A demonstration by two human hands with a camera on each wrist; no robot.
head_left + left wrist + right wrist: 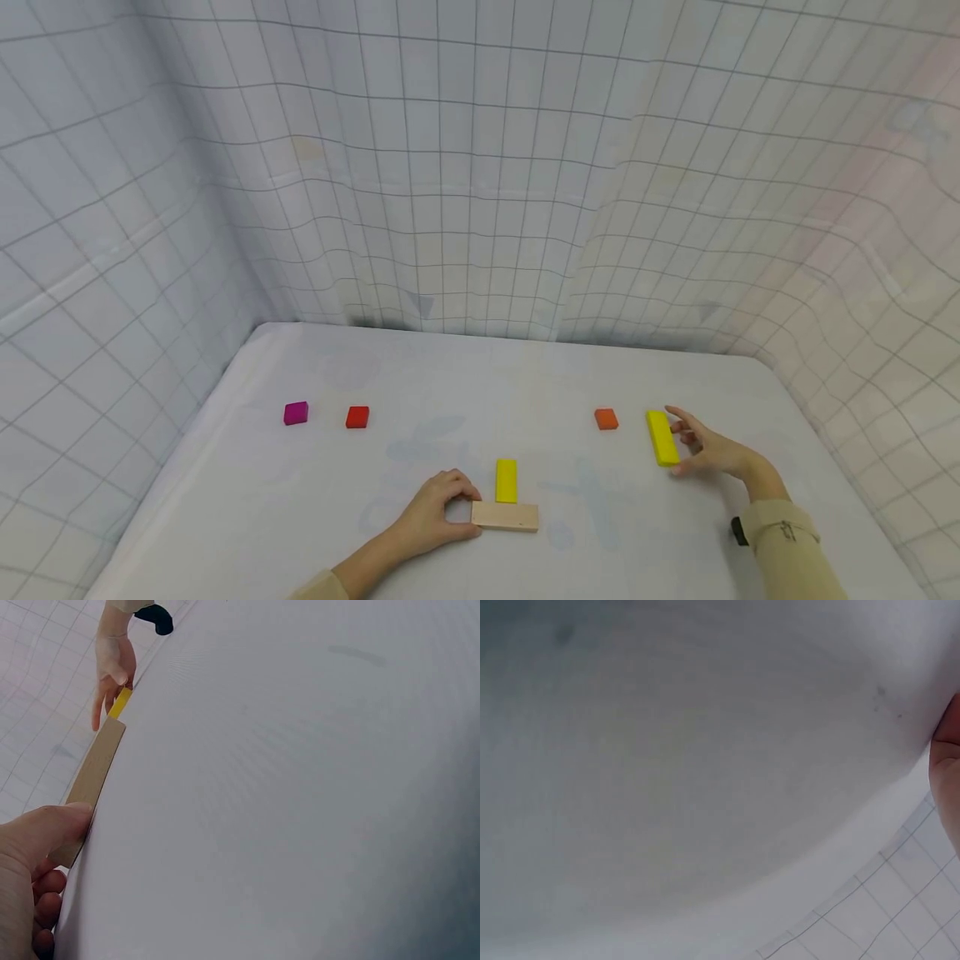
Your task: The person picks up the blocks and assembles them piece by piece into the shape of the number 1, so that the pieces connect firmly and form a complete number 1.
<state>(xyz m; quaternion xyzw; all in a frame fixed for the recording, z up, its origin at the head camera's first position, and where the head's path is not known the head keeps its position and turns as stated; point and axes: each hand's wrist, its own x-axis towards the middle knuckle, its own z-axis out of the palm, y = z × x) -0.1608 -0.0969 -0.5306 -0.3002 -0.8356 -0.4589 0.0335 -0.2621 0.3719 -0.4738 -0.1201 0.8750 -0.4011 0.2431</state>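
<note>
At the near middle of the table my left hand (pixel 435 512) pinches the left end of a plain wooden block (pixel 506 517), thumb on the near side and fingers on the far side. A flat yellow block (pixel 506 481) extends away from the wooden block's far side. In the left wrist view the thumb (pixel 71 817) presses on the wood. Over on the right, my right hand (pixel 708 450) grips another yellow block (pixel 662 438), its thumb at the near end and a forefinger at the far end. The right wrist view shows only a small part of this hand (pixel 949 765).
An orange block (pixel 606 418) lies left of the right-hand yellow block. Farther left sit a red block (pixel 357 417) and a purple block (pixel 296 412). A white cloth (pixel 480 383) covers the table, with grid-patterned curtains (pixel 480 167) hanging behind and at both sides.
</note>
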